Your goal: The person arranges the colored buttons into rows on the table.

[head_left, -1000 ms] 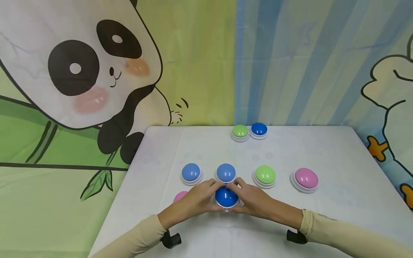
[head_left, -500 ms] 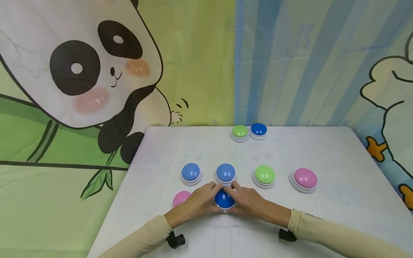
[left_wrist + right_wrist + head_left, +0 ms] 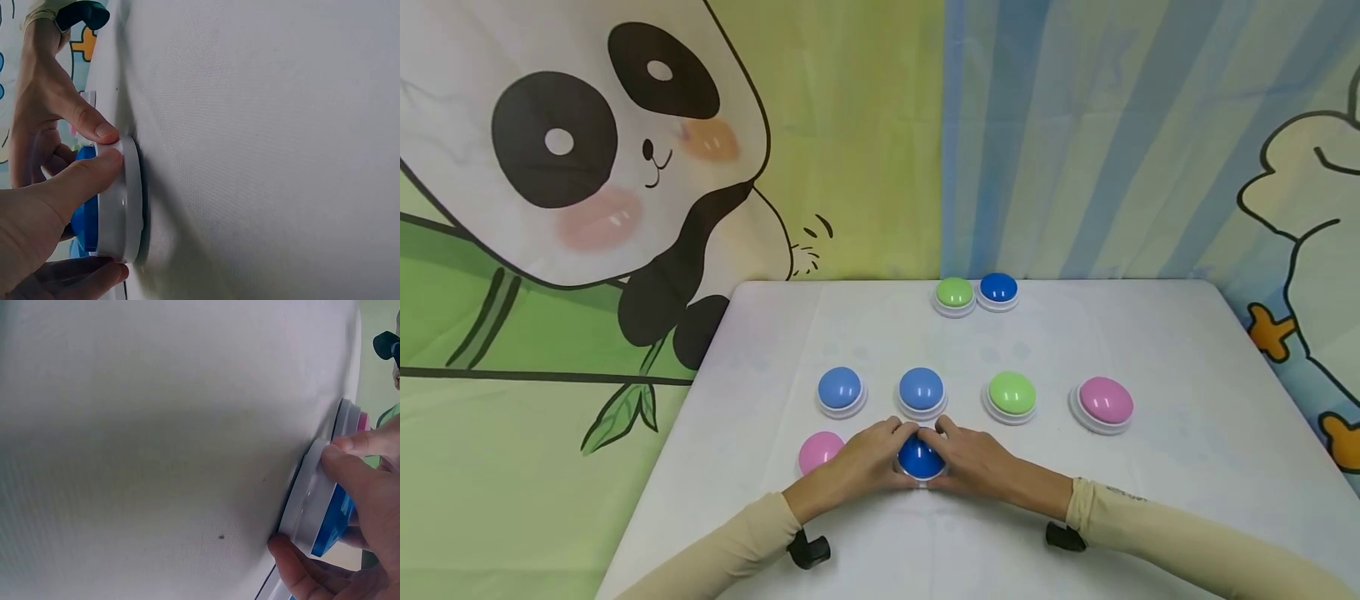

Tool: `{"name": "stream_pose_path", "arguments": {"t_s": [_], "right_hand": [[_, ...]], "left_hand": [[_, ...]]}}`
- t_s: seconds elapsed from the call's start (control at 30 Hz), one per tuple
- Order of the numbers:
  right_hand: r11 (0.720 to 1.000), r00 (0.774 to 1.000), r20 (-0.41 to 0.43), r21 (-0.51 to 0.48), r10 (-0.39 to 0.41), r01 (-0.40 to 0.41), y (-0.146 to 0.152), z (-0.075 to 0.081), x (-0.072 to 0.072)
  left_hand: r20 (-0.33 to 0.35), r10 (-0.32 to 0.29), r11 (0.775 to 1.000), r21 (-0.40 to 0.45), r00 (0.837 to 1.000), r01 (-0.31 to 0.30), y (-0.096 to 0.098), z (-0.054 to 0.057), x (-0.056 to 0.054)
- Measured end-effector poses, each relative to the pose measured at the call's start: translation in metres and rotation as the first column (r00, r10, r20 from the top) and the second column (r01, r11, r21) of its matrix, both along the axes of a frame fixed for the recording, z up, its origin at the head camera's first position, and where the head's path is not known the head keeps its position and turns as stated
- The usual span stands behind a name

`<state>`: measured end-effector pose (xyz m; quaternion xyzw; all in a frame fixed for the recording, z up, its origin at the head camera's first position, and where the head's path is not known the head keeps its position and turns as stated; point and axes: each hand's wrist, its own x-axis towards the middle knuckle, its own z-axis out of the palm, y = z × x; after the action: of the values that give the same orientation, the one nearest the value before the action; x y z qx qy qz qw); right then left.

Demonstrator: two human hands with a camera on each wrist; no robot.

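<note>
A dark blue dome push button with a white round base is held between both hands in the head view. My left hand grips its left side, thumb at the near edge and fingers at the far edge. My right hand grips the right side the same way. In the left wrist view the white base is at the tabletop, with a dark shadow along its underside. Just beyond the hands sits a light blue button. A pink button is partly hidden behind the left hand.
Another light blue button stands to the left in the middle row. A green button and a pink button stand to the right. At the far table edge, a green button adjoins a dark blue button.
Both hands have lowered the dark blue button toward the table and shifted slightly left. More of the pink button beside the left hand shows. The head view has tilted slightly.
</note>
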<state>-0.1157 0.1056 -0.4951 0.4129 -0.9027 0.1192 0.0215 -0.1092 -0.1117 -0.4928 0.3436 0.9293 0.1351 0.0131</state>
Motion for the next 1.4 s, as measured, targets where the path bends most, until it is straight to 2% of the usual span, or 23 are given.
{"name": "stream_pose_path", "arguments": {"t_s": [0.23, 0.43, 0.73, 0.87, 0.97, 1.07, 1.17, 1.23, 1.3, 1.4], "right_hand": [[0.999, 0.999, -0.031, 0.028, 0.021, -0.021, -0.001, 0.003, -0.001], [1.0, 1.0, -0.027, 0.018, 0.016, -0.015, -0.003, 0.006, -0.002], [0.999, 0.999, -0.036, 0.052, -0.005, 0.006, -0.004, 0.009, -0.003], [0.997, 0.999, -0.048, 0.075, -0.004, 0.007, -0.001, 0.015, -0.003], [0.999, 0.999, -0.044, 0.051, -0.01, 0.013, 0.004, 0.028, -0.008], [0.999, 0.998, -0.037, 0.006, -0.048, 0.048, 0.011, 0.045, -0.026], [0.994, 0.993, -0.042, -0.008, -0.114, 0.113, 0.021, 0.059, -0.056], [0.988, 0.987, -0.044, -0.015, -0.156, 0.155, 0.029, 0.066, -0.081], [0.981, 0.979, -0.066, -0.02, -0.195, 0.194, 0.038, 0.07, -0.108], [0.965, 0.961, -0.088, -0.02, -0.264, 0.263, 0.054, 0.068, -0.153]], "left_hand": [[-0.002, -0.011, 1.0, -0.027, 1.0, 0.011, 0.0, 0.003, -0.001], [-0.019, -0.011, 0.999, -0.052, 1.0, 0.01, 0.0, 0.008, -0.006], [0.012, 0.0, 0.997, -0.075, 1.0, 0.001, 0.002, 0.017, -0.007], [0.031, 0.003, 0.997, -0.073, 1.0, -0.001, 0.003, 0.026, -0.005], [0.027, -0.001, 0.999, -0.048, 1.0, 0.002, 0.007, 0.038, -0.01], [0.017, 0.003, 1.0, -0.012, 1.0, -0.003, 0.016, 0.053, -0.03], [-0.003, 0.02, 1.0, 0.004, 1.0, -0.02, 0.034, 0.065, -0.063], [-0.013, 0.05, 0.999, -0.002, 0.999, -0.05, 0.05, 0.069, -0.092], [-0.03, 0.078, 0.997, -0.004, 0.997, -0.078, 0.069, 0.071, -0.125], [-0.067, 0.151, 0.987, -0.046, 0.986, -0.154, 0.101, 0.068, -0.176]]}}
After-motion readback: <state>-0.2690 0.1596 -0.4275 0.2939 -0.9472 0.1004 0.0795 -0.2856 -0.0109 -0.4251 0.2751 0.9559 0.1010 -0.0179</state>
